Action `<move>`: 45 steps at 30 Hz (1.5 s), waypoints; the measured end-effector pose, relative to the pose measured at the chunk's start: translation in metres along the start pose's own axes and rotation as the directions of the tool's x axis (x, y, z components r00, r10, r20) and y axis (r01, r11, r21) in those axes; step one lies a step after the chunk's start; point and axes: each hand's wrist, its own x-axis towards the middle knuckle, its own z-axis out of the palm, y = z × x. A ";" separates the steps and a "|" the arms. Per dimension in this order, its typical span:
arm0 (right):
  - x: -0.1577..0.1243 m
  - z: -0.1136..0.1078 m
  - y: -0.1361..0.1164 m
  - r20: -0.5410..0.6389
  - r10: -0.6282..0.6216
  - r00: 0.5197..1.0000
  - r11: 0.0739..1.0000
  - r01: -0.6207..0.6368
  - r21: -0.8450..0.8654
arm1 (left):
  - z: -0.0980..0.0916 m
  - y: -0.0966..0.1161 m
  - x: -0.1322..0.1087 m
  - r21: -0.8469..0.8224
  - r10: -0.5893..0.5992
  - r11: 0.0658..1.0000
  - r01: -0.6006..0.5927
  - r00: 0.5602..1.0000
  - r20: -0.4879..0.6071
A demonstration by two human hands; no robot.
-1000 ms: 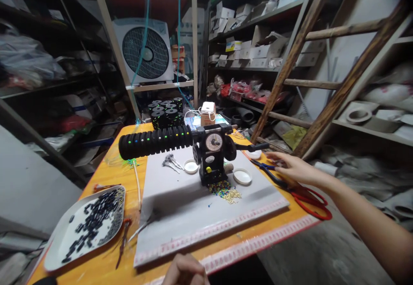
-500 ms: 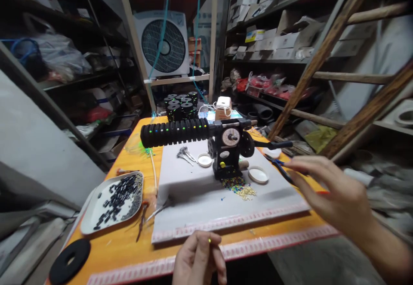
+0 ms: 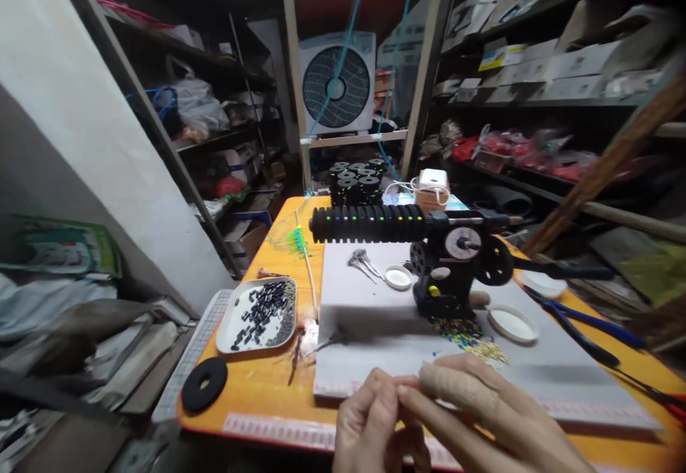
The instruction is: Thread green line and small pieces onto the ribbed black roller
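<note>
Both hands meet low in front of me over the near edge of the orange table (image 3: pixel 251 387). My left hand (image 3: pixel 369 426) is pinched closed, fingertips up, on something too small to make out. My right hand (image 3: pixel 471 405) comes in from the right, its fingers pressed against the left hand's fingertips. Beyond them, on a grey mat (image 3: pixel 369 330), stands a black hand-crank winder (image 3: pixel 447 269) with a long black ribbed roller (image 3: pixel 369 223) dotted with coloured pins. A small heap of coloured beads and pins (image 3: pixel 469 337) lies at its base.
A white tray of small black pieces (image 3: pixel 260 312) sits at the left, a black foam ring (image 3: pixel 204 384) nearer me. White lids (image 3: pixel 511 321), blue-handled pliers (image 3: pixel 584 323), black spools (image 3: pixel 356 180) and a box fan (image 3: pixel 335 83) lie beyond. Shelves surround the table.
My right hand has left the pliers and scissors at the right and come to my left hand, which rose into view. The view has swung to the left.
</note>
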 end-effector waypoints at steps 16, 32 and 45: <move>0.113 -0.010 0.052 -0.211 0.047 0.976 0.981 -0.086 -0.176 | 0.024 0.160 0.073 0.469 0.904 0.204 -0.859 0.349 0.247; 0.160 0.041 0.084 -0.138 -0.159 0.978 0.945 0.110 -0.309 | 0.012 0.148 0.112 0.509 0.586 0.552 -0.660 0.742 0.326; 0.162 0.040 0.081 0.004 -0.290 0.957 0.819 0.250 -0.517 | 0.011 0.146 0.116 0.464 0.586 0.568 -0.680 0.730 0.352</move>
